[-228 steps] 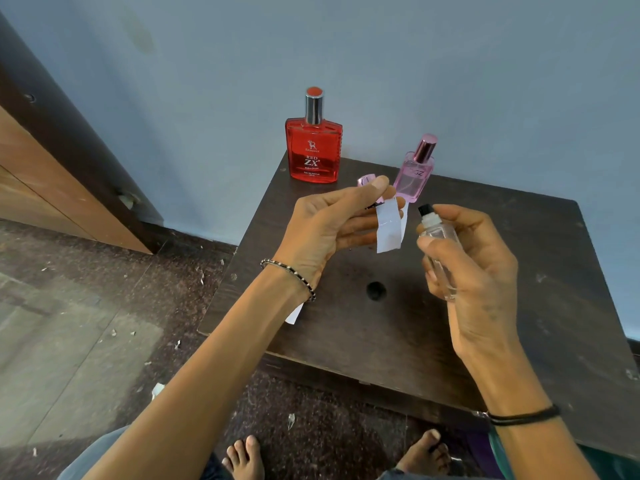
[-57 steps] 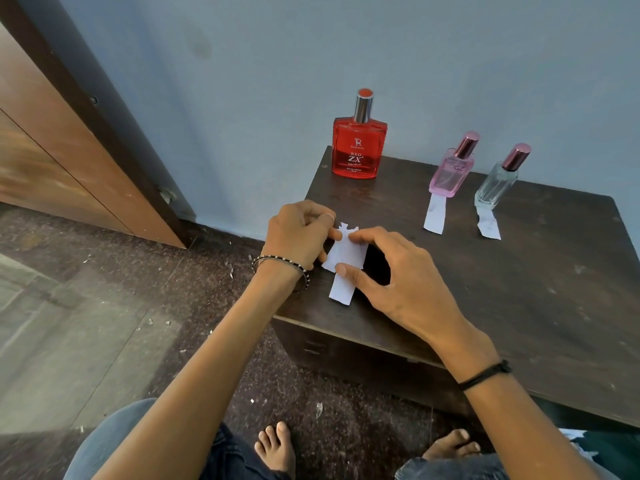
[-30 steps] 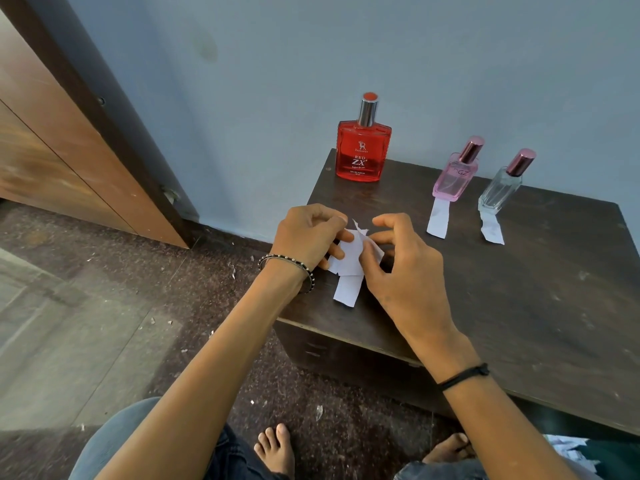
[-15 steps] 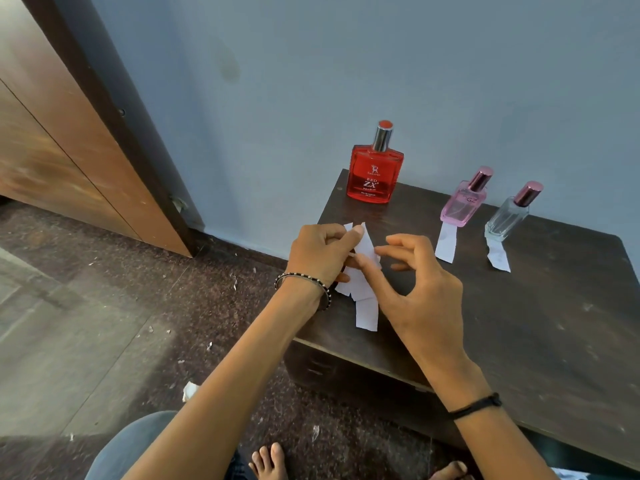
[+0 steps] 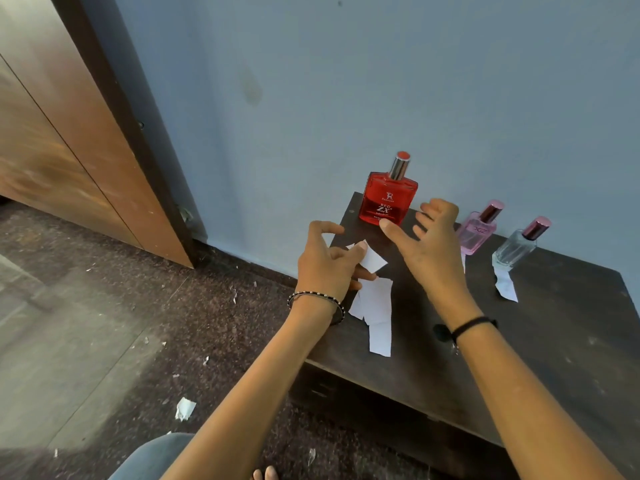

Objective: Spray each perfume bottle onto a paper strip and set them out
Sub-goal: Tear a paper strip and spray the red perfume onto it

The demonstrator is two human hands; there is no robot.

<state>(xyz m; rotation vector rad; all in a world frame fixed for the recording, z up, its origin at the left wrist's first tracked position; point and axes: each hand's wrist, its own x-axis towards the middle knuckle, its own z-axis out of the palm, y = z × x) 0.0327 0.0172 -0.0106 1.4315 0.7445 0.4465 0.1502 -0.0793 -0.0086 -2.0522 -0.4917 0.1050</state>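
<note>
A red perfume bottle [image 5: 387,199] stands at the back left corner of the dark wooden table [image 5: 554,341]. My right hand [image 5: 427,247] hovers just in front of it, fingers spread and holding nothing. My left hand [image 5: 327,265] pinches a white paper strip [image 5: 372,261] above several loose strips [image 5: 375,313] lying near the table's left edge. A pink bottle [image 5: 476,233] and a clear bottle [image 5: 516,247] stand to the right, the clear one with a strip [image 5: 506,287] in front of it; the pink one's strip is mostly hidden by my right hand.
A blue wall rises right behind the table. A wooden door [image 5: 62,140] stands at the left. Paper scraps [image 5: 185,408] litter the dark floor. My knee and toes show at the bottom edge.
My right hand has let go of the strips and risen toward the red bottle. My left hand has lifted one strip off the pile. The view has tilted up.
</note>
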